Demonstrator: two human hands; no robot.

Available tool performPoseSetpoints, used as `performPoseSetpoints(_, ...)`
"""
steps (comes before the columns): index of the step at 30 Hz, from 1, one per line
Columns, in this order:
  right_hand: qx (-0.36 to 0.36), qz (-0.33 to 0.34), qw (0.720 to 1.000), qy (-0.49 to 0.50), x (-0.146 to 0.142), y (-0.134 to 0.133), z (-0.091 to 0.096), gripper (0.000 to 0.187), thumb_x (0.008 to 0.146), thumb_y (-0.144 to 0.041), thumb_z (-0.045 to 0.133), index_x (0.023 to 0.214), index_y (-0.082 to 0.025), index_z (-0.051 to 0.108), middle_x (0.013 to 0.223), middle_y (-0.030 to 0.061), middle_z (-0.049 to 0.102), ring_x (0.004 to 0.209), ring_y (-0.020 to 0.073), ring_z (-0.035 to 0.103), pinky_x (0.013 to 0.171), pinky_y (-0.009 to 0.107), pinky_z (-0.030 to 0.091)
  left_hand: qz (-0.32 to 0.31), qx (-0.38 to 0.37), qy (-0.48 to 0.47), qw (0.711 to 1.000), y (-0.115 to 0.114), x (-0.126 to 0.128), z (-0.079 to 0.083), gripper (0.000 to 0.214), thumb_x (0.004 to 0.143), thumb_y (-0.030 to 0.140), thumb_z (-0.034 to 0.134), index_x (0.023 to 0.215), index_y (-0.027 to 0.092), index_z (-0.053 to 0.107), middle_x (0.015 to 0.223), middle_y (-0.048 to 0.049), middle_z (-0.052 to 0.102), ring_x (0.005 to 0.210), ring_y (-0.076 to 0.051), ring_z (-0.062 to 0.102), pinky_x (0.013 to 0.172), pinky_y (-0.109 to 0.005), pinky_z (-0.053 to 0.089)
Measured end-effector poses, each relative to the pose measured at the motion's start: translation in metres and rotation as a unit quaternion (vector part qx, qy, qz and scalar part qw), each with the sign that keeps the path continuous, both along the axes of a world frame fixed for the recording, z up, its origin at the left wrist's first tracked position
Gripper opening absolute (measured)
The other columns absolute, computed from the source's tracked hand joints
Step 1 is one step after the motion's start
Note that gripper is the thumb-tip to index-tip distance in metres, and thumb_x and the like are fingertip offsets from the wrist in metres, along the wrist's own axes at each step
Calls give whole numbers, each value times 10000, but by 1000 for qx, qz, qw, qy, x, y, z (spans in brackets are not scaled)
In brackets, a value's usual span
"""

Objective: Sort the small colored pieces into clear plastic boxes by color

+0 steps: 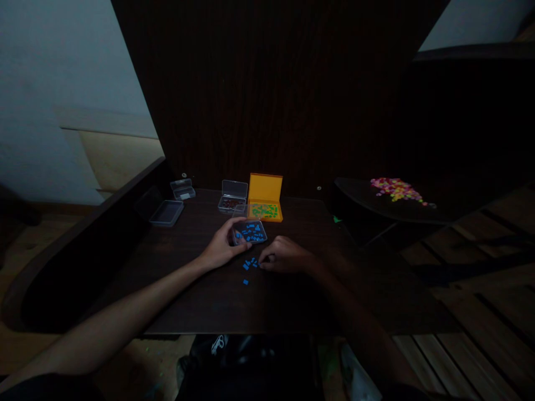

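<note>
- On the dark desk (200, 306), loose blue pieces (246, 265) lie near a clear box (264, 230);
- left hand (223, 244): fingers grasping the clear box;
- right hand (286, 255): fingertips curled at the pieces; whether gripping one, I cannot tell.

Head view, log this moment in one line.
left hand: holds clear box | right hand: at blue pieces | yellow box: open, green pieces inside

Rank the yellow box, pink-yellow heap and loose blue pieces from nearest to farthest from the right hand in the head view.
1. Loose blue pieces: close beside the right hand, to its left.
2. Yellow box: beyond the hand, slightly left.
3. Pink-yellow heap: well off to the right.
</note>
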State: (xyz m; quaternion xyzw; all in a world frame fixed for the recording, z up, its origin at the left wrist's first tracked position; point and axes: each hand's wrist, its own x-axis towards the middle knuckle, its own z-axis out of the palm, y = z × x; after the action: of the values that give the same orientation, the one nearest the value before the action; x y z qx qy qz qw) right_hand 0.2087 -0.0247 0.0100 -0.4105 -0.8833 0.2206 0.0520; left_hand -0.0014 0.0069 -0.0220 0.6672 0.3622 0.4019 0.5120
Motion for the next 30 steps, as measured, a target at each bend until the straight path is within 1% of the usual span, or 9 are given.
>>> performPoseSetpoints(3, 5, 8, 1000, -12, -1, 0, 0, 156, 775, -235, 642, 883, -230, 755, 659, -18, 667, 593, 98, 568, 610, 208, 353, -1, -6, 7, 1000, 0, 0, 1, 663, 662, 274, 757, 1240, 167, 448, 780, 24, 541, 697, -131, 567, 732, -317, 514)
performPoseSetpoints(9, 21, -7, 999, -48, -1, -1, 1, 154, 782, -248, 632, 875, -237, 754, 704, 0, 695, 644, 122, 595, 610, 221, 354, -4, -11, 7, 1000, -1, -1, 1, 655, 667, 283, 757, 1235, 172, 450, 803, 18, 544, 706, -134, 575, 757, -339, 519)
performPoseSetpoints(13, 31, -11, 999, -26, -1, -1, -2, 210, 782, -273, 630, 960, -245, 737, 669, -13, 669, 611, 116, 576, 599, 217, 351, -3, -11, 8, 1000, 1, -1, -1, 665, 663, 291, 760, 1239, 167, 452, 803, 15, 550, 712, -139, 580, 753, -338, 519)
performPoseSetpoints(17, 35, 4, 999, -10, -2, -2, -4, 262, 791, -280, 617, 1033, -256, 714, 636, -28, 639, 589, 108, 561, 599, 214, 347, -3, -5, 6, 1000, 3, -2, -3, 670, 661, 293, 757, 1244, 172, 452, 803, 15, 562, 711, -143, 581, 756, -337, 511)
performPoseSetpoints(24, 45, 14, 999, -28, -7, -4, -6, 310, 767, -218, 587, 1055, -267, 689, 655, -36, 629, 629, 121, 557, 639, 231, 351, 1, -6, 4, 1000, 1, -1, 0, 670, 658, 279, 757, 1244, 163, 452, 774, 21, 553, 705, -138, 575, 748, -323, 504)
performPoseSetpoints(30, 39, 4, 998, -57, -9, -4, -6, 333, 775, -229, 572, 1098, -256, 651, 727, -21, 648, 676, 136, 569, 629, 237, 339, 1, -8, 8, 1000, 1, -1, 1, 676, 660, 286, 757, 1248, 157, 451, 772, 20, 556, 700, -138, 582, 738, -317, 509)
